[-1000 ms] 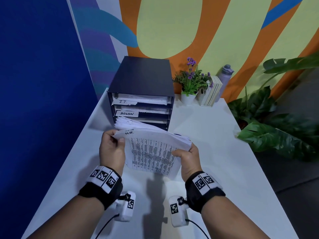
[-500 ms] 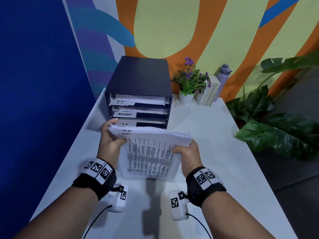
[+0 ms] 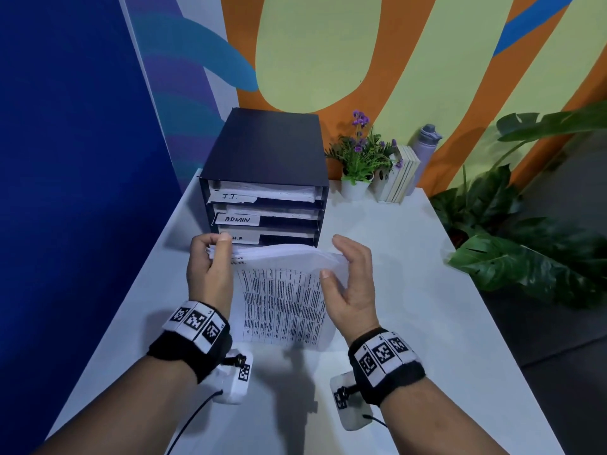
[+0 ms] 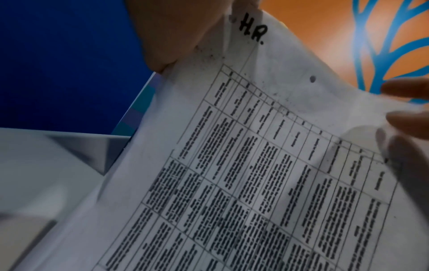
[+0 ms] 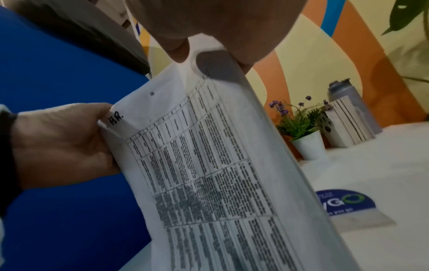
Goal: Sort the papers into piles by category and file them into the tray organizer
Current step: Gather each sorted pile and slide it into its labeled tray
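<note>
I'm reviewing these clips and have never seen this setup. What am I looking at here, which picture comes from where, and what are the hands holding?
No machine: a person wears cameras. The wide picture comes from the head; the two close ones look along each wrist.

The left hand grips a stack of papers marked "H.R." at its top corner. The right hand touches the stack's other edge, fingers loosely spread.

On the white table stand a dark tray organizer with trays labelled I.T., ADMIN and H.R., a potted plant, some books and a bottle.
</note>
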